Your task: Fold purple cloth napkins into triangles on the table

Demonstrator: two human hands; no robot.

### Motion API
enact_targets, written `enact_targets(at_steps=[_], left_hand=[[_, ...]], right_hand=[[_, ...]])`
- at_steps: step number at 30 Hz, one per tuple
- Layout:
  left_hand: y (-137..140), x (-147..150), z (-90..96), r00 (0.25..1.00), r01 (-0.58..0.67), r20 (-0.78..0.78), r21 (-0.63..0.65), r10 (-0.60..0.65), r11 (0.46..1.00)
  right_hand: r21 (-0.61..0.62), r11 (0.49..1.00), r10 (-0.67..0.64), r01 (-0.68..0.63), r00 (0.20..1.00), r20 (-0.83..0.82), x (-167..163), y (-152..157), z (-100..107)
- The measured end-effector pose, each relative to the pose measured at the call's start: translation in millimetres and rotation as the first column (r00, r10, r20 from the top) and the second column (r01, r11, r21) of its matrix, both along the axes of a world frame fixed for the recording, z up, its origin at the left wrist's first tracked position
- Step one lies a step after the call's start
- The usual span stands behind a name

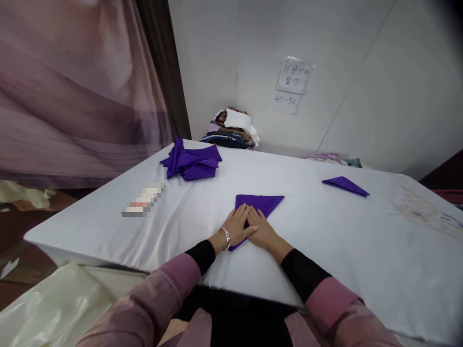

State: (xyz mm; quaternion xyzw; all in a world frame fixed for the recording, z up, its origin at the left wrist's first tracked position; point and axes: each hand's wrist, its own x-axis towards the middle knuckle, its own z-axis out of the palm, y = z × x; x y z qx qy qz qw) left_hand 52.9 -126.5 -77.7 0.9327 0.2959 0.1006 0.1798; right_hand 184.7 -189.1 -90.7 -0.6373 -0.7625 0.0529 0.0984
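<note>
A purple cloth napkin (pixel 260 203), folded into a triangle, lies flat on the white-covered table (pixel 188 217) in front of me. My left hand (pixel 238 225) rests on its middle with the fingers stretched out flat. My right hand (pixel 263 232) lies flat on it too, fingers extended, its fingertips close to those of the left. The two hands touch near the thumbs and cover the napkin's centre. One corner of the cloth shows below the hands.
Several loose purple napkins (pixel 195 161) lie heaped at the back left. A pixelated flat object (pixel 143 200) sits in front of them. At the right is a narrow folded purple napkin (pixel 345 185). Stacked cloths (pixel 233 127) stand by the wall, below paper signs (pixel 293 77).
</note>
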Motion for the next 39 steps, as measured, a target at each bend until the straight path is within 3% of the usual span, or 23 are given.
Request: enact_targets(at_steps=[4, 11, 19, 28, 31, 33, 36, 39], left_hand=[[2, -2, -5.4, 1.0, -0.015, -0.024, 0.026, 0.016, 1.0], [2, -1, -5.6, 0.997, 0.017, -0.076, 0.081, -0.011, 0.997], [1, 0, -4.9, 0.99, 0.041, -0.14, 0.074, -0.031, 0.996], [0, -1, -1.0, 0.987, 0.05, -0.157, 0.077, -0.038, 0.996], [1, -2, -3.0, 0.986, 0.051, -0.163, 0.08, -0.038, 0.996], [1, -2, -3.9, 0.987, 0.049, -0.158, 0.079, -0.036, 0.996], [1, -1, -3.7, 0.988, 0.049, -0.153, 0.081, -0.036, 0.995], [-2, -1, -2.0, 0.986, 0.049, -0.161, 0.077, -0.036, 0.996]], right_hand=[[-0.003, 1.0, -0.009, 0.008, 0.999, -0.047, 2, -1, 3], [-0.079, 0.991, 0.098, -0.104, 0.992, -0.077, 27, -8, 16], [-0.094, 0.989, -0.111, 0.112, 0.994, 0.006, 84, 0, 9], [-0.131, 0.923, -0.366, 0.361, 0.931, -0.013, 142, 15, 9], [-0.08, 0.887, -0.46, 0.454, 0.885, -0.072, 135, 13, 12], [0.009, 0.898, -0.438, 0.44, 0.894, -0.092, 118, 7, 15], [0.078, 0.968, -0.236, 0.24, 0.97, -0.057, 82, -3, 16], [0.07, 0.994, -0.083, 0.084, 0.996, -0.015, 57, -8, 14]])
